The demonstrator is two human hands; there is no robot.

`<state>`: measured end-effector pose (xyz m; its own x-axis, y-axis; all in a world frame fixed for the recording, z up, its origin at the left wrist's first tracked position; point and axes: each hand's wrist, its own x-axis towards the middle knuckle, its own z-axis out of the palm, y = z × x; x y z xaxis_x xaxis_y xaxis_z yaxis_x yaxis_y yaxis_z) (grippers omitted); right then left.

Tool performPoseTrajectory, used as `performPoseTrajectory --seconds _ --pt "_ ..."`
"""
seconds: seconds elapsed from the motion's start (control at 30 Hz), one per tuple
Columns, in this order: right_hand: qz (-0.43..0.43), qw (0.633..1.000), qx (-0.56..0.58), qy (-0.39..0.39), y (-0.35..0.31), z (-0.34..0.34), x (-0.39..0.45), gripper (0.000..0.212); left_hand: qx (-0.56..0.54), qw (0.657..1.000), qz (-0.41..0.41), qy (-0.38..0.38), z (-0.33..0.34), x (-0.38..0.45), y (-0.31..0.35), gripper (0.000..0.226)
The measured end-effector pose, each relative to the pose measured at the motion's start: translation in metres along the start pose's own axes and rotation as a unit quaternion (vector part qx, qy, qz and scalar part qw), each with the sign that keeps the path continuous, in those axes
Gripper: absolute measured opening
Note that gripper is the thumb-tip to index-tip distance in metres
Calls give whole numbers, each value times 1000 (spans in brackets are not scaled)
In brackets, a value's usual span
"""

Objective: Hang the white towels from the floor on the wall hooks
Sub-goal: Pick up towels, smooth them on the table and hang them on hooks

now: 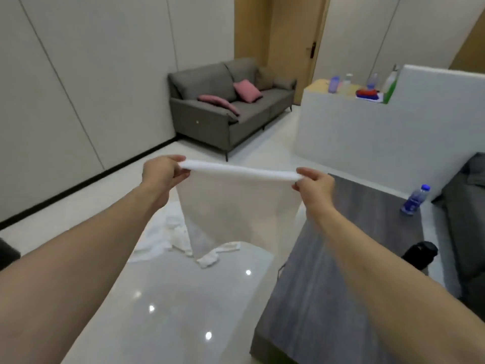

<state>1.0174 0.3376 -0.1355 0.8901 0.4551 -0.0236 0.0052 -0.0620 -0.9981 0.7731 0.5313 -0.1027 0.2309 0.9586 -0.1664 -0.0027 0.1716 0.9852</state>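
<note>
White towel (238,206) stretched between both hands, left hand (164,173) pinching its upper left corner, right hand (316,185) pinching its upper right corner, cloth hanging below over remaining floor towels (168,239), bottle (414,199) label unreadable

one head view, looking forward and down

worn at head height, facing forward and tilted down across a room. wide-angle, with straight wall seams bowed toward the frame edges. nearest the lens, both forearms entering from the bottom corners, left hand (164,174) and right hand (316,186) meeting a white towel (238,206) at mid-frame, at arm's length. below and just beyond, glossy floor (183,298) with more towels (170,237) lying on it. near right, a dark table (341,285) cut off by the bottom edge. far centre, a grey sofa (231,103) against the wall. far right, a white counter (367,132). no second view to share any of this with.
</note>
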Motion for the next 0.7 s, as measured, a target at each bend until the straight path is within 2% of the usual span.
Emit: performPoseTrajectory --seconds 0.07,0.13,0.27,0.33,0.47,0.7 --pt "-75 991 -94 -51 -30 52 -11 48 70 994 67 45 -46 3 28 35" --pt "-149 970 -173 -87 -55 103 -21 49 150 975 120 107 -91 5 51 32" --pt "-267 926 -229 -136 -95 205 -37 21 231 927 179 234 -172 9 86 23" --pt "-304 910 -224 -169 -110 259 -47 20 268 899 194 288 -216 20 99 25" --pt "-351 882 -200 -241 -139 368 -72 20 310 847 189 389 -305 44 126 25" --pt "-361 837 -169 -374 -188 542 -135 19 304 780 163 522 -448 52 179 26"
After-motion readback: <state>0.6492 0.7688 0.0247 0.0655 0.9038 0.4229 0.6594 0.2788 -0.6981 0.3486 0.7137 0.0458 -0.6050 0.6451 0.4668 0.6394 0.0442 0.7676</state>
